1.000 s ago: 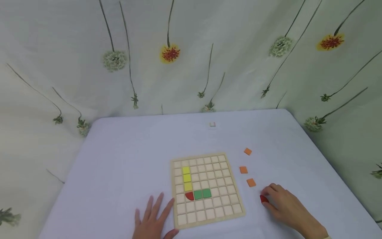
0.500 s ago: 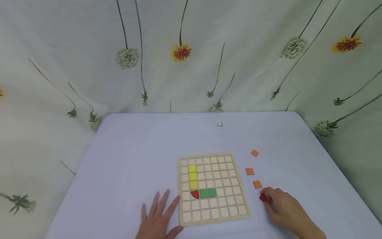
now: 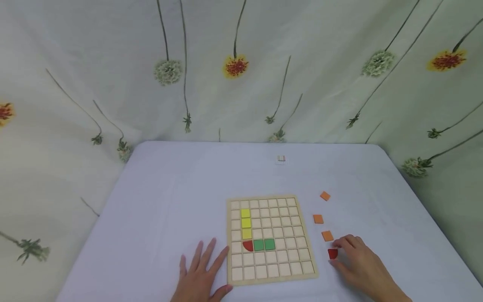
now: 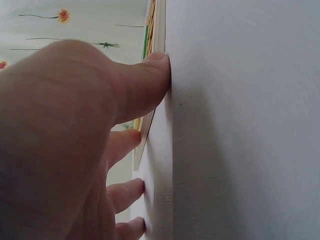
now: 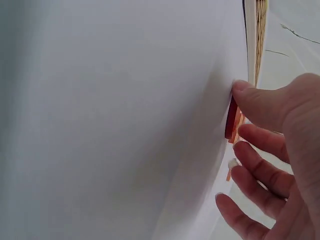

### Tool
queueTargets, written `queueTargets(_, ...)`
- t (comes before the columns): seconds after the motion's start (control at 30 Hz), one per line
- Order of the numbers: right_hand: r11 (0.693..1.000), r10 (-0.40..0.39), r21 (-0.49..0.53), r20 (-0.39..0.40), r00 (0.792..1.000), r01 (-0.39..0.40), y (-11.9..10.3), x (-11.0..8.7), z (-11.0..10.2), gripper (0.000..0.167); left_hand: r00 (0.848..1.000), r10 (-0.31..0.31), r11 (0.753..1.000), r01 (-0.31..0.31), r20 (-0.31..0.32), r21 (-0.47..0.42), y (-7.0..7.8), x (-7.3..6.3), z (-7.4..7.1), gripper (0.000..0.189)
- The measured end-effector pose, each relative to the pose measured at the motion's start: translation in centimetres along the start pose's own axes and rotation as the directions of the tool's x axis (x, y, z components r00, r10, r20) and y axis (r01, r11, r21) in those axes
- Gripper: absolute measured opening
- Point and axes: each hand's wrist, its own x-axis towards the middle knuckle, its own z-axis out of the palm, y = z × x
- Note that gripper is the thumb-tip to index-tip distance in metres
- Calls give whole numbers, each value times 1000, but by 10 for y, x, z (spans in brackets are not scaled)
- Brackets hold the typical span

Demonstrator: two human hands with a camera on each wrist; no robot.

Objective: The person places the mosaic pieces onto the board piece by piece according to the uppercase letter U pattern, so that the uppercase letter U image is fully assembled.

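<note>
In the head view, my left hand [image 3: 196, 272] lies spread at the left edge of a wooden grid board [image 3: 229, 268]. Its thumb [image 4: 150, 75] touches the board's edge in the left wrist view. My right hand [image 3: 362, 264] is right of the board, thumb and curled index finger around the edges of a red quarter-circle tile [image 3: 333, 253] on the table; the thumb touches it in the right wrist view. On the board, a column of yellow tiles [image 3: 246, 223] stands above another red quarter-circle tile [image 3: 247, 246], with two green tiles [image 3: 269, 244] to its right.
Three orange tiles [image 3: 318, 219] lie between the board and the table's right side. A small patterned card [image 3: 281, 159] is near the far edge of the white table [image 3: 181, 188]. Behind hangs a flower-printed cloth [image 3: 203, 92].
The red tile by my right hand has turned and now lies flatter, with thumb and index finger wider apart. My left hand keeps its place at the board. The head view has shifted.
</note>
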Motion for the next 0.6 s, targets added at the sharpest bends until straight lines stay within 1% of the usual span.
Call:
queueTargets(0.07, 998, -64, -19, -43, 997, 63, 0, -1, 2, 35, 1000, 2, 1000, -2, 0, 3, 0, -1, -1, 85)
queueTargets(0.1, 996, -87, -21, -50, 995, 86, 1, -2, 2, 35, 1000, 6, 1000, -6, -3, 5, 0, -1, -1, 85)
queueTargets(0.17, 992, -122, -26, -62, 991, 121, 2, -2, 3, 36, 1000, 15, 1000, -15, -12, 5, 1, -1, -1, 85)
queueTargets(0.3, 982, -187, -33, -114, 976, 184, 4, -3, 5, 39, 999, 32, 999, -32, -33, 7, 1, -2, -2, 84)
queueTargets(0.43, 975, -223, -35, -134, 966, 220, 4, -1, 7, 39, 999, 33, 999, -33, -37, 4, 0, -3, -2, 84)
queueTargets(0.6, 964, -267, -51, -149, 952, 262, -2, 8, 4, 37, 999, 25, 1000, -25, -31, -11, 0, -5, -3, 84)
